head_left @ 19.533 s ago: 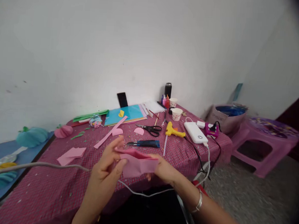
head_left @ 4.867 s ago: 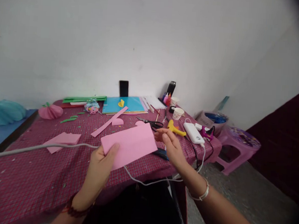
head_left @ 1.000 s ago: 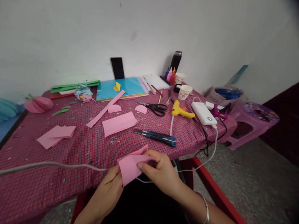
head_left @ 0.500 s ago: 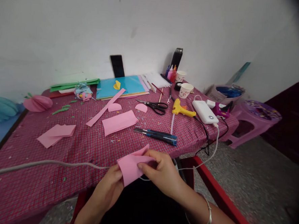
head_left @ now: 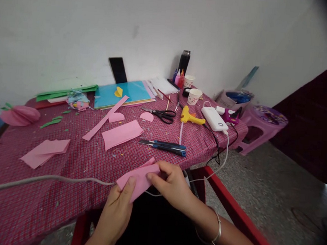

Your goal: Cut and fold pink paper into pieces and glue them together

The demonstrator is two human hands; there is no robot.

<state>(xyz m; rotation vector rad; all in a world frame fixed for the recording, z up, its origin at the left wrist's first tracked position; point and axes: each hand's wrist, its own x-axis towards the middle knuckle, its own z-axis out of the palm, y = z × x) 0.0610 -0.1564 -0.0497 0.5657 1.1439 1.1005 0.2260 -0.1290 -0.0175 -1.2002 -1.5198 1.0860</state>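
Observation:
A folded piece of pink paper (head_left: 140, 176) is held between both hands, just off the table's front edge. My left hand (head_left: 119, 204) grips its lower left end, thumb pressed on top. At the right end, my right hand (head_left: 171, 182) pinches the paper between thumb and fingers. Beyond it on the table lie another folded pink paper (head_left: 122, 134), a long pink strip (head_left: 105, 118) and two pink half-circles, one left (head_left: 116, 117) and one right (head_left: 147, 116). More folded pink paper (head_left: 45, 152) rests at the left.
Blue utility knives (head_left: 167, 147), black scissors (head_left: 164, 115) and a yellow glue gun (head_left: 191, 117) lie on the checked cloth. A white power bank (head_left: 215, 119) and paper cups (head_left: 194, 97) stand right. A cable (head_left: 52, 177) crosses the front. A pink paper ball (head_left: 20, 115) sits left.
The raised flap of the pink paper has been folded down flat. My left thumb has come onto its top. The whole view has shifted, so table things appear farther left.

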